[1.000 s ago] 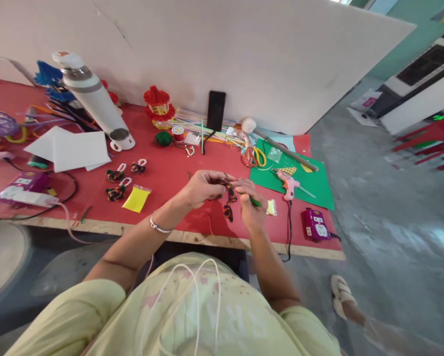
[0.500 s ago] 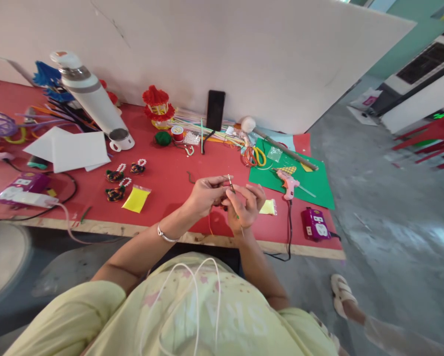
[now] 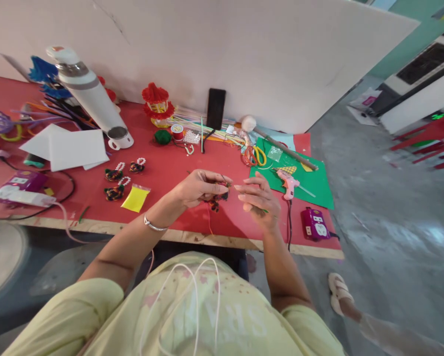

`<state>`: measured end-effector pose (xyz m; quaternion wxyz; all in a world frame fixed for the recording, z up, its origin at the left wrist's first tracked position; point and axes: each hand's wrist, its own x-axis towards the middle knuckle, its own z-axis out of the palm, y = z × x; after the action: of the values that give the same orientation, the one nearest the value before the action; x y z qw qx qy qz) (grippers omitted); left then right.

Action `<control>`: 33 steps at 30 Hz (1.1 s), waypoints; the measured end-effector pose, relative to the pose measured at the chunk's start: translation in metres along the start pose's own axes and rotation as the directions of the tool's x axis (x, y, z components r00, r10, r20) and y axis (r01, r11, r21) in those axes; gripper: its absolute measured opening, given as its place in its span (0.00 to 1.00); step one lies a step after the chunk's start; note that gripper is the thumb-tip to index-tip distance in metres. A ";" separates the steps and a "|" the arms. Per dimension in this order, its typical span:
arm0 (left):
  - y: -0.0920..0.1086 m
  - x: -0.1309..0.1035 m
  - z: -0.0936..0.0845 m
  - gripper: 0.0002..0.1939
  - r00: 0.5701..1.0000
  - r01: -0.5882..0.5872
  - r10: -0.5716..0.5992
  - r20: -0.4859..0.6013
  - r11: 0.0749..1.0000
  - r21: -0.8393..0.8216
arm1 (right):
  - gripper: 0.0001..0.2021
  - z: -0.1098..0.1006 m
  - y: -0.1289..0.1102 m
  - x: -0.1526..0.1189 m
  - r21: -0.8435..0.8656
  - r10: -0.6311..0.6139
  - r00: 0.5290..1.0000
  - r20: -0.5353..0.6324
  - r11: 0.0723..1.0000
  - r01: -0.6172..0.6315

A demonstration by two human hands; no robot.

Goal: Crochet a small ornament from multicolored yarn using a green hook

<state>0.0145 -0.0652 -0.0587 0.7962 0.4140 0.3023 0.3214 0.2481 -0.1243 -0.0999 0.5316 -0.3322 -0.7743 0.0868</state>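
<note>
Over the red table (image 3: pixel 170 173), my left hand (image 3: pixel 201 188) pinches a small dark multicoloured yarn piece (image 3: pixel 215 201), which hangs below its fingertips. A thin orange thread trails down from it. To the right, my right hand (image 3: pixel 258 200) is closed, with its fingers curled around something slim with a green part (image 3: pixel 263 210); most of it is hidden in the palm. A gap separates the two hands. Left of them lie several similar yarn pieces with white bead loops (image 3: pixel 114 193), beside a yellow packet (image 3: pixel 136 198).
A pink glue gun (image 3: pixel 288 184) rests on green sheets, its cable crossing the table edge. Behind stand a phone (image 3: pixel 215 109), a white bottle (image 3: pixel 90 94) and a red ornament (image 3: pixel 157 104). Purple power sockets (image 3: pixel 314 225) sit at both sides. A person's foot (image 3: pixel 340 295) shows lower right.
My hands have moved apart, the left one leftward with the yarn piece and the right one rightward. The shiny thin tool seen between them before no longer shows there.
</note>
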 end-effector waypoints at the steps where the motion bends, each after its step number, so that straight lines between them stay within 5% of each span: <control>1: 0.001 0.000 -0.001 0.20 1.000 0.005 -0.005 0.003 1.000 0.016 | 0.12 -0.002 -0.001 0.001 -0.005 -0.010 1.000 0.015 1.000 0.010; 14: 0.014 -0.005 -0.006 0.16 0.998 -0.003 -0.016 0.063 0.957 0.290 | 0.10 -0.027 -0.014 0.023 0.058 0.034 0.978 0.206 0.997 -0.047; 18: 0.012 -0.004 -0.007 0.16 0.995 0.007 -0.032 0.090 0.963 0.271 | 0.11 -0.018 -0.012 0.015 0.213 0.169 0.979 0.113 0.958 -0.190; 22: 0.003 -0.002 0.001 0.17 0.997 -0.047 0.030 0.076 0.971 0.234 | 0.19 0.014 -0.007 -0.003 0.395 0.372 0.927 -0.053 0.860 -0.323; 25: -0.015 0.002 0.016 0.20 0.961 -0.231 0.258 -0.102 0.947 0.224 | 0.17 0.042 -0.007 -0.018 0.293 0.381 0.891 -0.246 0.906 -0.306; 27: -0.030 0.004 0.026 0.22 0.906 -0.300 0.356 -0.228 0.921 0.247 | 0.08 0.055 -0.009 -0.026 0.016 0.247 0.907 -0.340 0.966 -0.257; 30: -0.045 0.005 0.036 0.25 0.882 -0.291 0.331 -0.336 0.943 0.163 | 0.08 0.067 -0.008 -0.035 -0.267 0.093 0.912 -0.399 0.940 -0.213; 33: -0.041 0.002 0.033 0.25 0.933 -0.212 0.212 -0.290 0.977 0.031 | 0.07 0.063 -0.003 -0.035 -0.149 0.160 0.921 -0.355 0.963 -0.225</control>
<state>0.0511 -0.0976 -0.0780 0.7038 0.3919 0.3697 0.4631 0.1983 -0.1342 -0.1518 0.6123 -0.4654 -0.6390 0.0071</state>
